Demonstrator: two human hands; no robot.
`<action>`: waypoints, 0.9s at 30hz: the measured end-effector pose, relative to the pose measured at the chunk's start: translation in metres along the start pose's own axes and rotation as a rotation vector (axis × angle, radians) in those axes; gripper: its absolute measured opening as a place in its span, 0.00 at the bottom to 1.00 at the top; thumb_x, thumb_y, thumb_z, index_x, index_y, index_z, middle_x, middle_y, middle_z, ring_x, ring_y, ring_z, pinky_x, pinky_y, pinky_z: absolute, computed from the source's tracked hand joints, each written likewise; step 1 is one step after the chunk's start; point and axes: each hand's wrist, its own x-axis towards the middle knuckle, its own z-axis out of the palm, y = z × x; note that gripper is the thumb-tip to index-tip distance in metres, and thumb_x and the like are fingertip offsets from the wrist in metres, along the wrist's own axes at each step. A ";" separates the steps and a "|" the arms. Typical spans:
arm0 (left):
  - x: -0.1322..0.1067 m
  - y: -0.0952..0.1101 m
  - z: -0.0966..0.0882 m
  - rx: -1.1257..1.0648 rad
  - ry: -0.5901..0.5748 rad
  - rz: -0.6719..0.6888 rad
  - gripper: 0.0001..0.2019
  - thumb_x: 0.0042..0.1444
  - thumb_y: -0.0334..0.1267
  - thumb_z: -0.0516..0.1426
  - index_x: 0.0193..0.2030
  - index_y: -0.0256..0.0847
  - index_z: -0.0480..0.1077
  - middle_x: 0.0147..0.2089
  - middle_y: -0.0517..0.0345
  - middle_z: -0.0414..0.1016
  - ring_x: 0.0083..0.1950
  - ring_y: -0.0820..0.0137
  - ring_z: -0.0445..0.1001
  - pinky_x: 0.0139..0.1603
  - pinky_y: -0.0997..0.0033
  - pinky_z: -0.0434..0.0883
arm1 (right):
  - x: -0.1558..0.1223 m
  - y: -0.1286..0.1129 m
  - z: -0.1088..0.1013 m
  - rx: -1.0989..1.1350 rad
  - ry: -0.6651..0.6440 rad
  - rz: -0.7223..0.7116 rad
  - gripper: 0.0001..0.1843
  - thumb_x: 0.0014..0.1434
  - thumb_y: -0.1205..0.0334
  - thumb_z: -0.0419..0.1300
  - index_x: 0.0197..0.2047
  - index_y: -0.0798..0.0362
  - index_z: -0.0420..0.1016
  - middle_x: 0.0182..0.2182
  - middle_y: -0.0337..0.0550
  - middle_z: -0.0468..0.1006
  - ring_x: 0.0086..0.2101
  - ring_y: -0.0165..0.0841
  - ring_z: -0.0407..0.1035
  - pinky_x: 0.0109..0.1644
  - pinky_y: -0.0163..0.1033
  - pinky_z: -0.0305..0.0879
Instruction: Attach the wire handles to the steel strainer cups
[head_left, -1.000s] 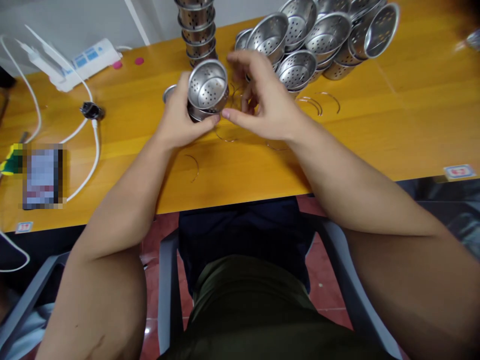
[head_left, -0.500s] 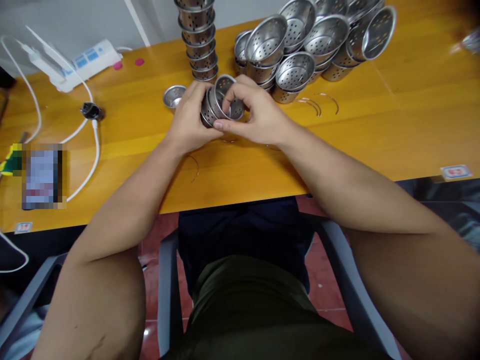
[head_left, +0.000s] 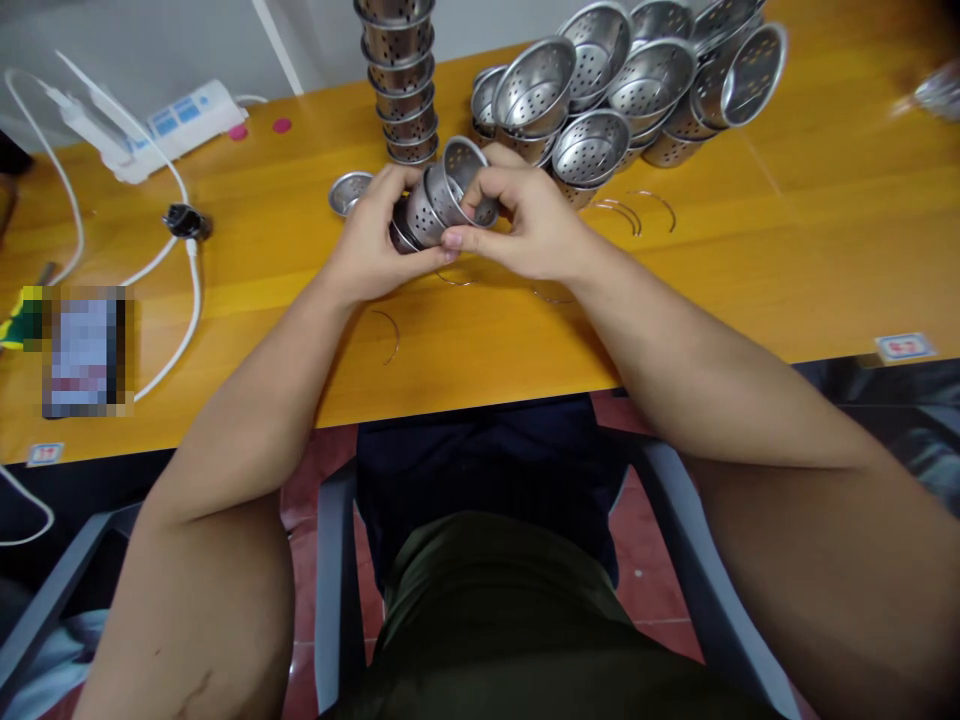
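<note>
Both hands meet over the yellow table (head_left: 750,270) around a small perforated steel strainer cup (head_left: 442,195), tilted so its mouth faces up and right. My left hand (head_left: 371,245) wraps its fingers round the cup's bottom and side. My right hand (head_left: 525,225) grips the rim, thumb under it and fingertips curled into the mouth. Another cup seems nested beneath it, mostly hidden by my left fingers.
A tall stack of cups (head_left: 401,80) stands behind my hands, and a heap of loose cups (head_left: 622,85) lies at the back right. One small cup (head_left: 349,192) sits left of the stack. Thin wire rings (head_left: 637,205) lie around. A power strip (head_left: 169,125) and white cable (head_left: 176,330) are at left.
The cup went from mouth-up in my left hand to tilted sideways, and my right hand closed onto its rim. Both hands shifted slightly back toward the stack.
</note>
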 end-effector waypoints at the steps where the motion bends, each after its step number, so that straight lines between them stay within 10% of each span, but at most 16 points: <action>1: 0.001 0.001 -0.002 0.017 0.012 -0.020 0.39 0.54 0.70 0.85 0.63 0.59 0.80 0.64 0.48 0.89 0.65 0.35 0.85 0.69 0.33 0.82 | 0.000 0.003 0.001 -0.004 0.027 0.009 0.40 0.71 0.09 0.72 0.68 0.29 0.88 0.60 0.54 0.87 0.62 0.69 0.72 0.57 0.63 0.73; 10: 0.017 -0.071 -0.012 -0.017 0.163 -0.114 0.40 0.52 0.82 0.79 0.57 0.60 0.78 0.58 0.54 0.88 0.59 0.44 0.78 0.67 0.32 0.77 | -0.003 0.024 -0.006 0.192 0.349 -0.036 0.14 0.82 0.50 0.71 0.50 0.45 0.72 0.63 0.58 0.81 0.62 0.53 0.73 0.69 0.54 0.67; 14: 0.021 -0.105 -0.007 0.038 0.246 -0.094 0.40 0.48 0.80 0.73 0.59 0.63 0.72 0.60 0.50 0.85 0.57 0.40 0.79 0.61 0.32 0.73 | -0.004 0.019 -0.009 0.166 0.326 0.029 0.19 0.80 0.45 0.73 0.57 0.44 0.71 0.67 0.54 0.81 0.63 0.52 0.69 0.66 0.52 0.67; 20: 0.019 -0.129 0.000 0.034 0.196 -0.079 0.45 0.68 0.83 0.71 0.72 0.55 0.62 0.68 0.59 0.76 0.66 0.57 0.64 0.71 0.44 0.65 | -0.005 0.020 -0.004 0.275 0.336 -0.147 0.30 0.77 0.39 0.76 0.66 0.47 0.70 0.69 0.58 0.77 0.67 0.52 0.69 0.74 0.54 0.65; 27: 0.024 -0.157 -0.011 -0.255 0.200 -0.087 0.58 0.47 0.68 0.94 0.67 0.50 0.63 0.62 0.68 0.76 0.64 0.61 0.60 0.71 0.53 0.60 | -0.005 0.022 -0.004 0.192 0.166 0.121 0.55 0.76 0.28 0.74 0.94 0.29 0.57 0.63 0.54 0.83 0.70 0.66 0.64 0.62 0.64 0.72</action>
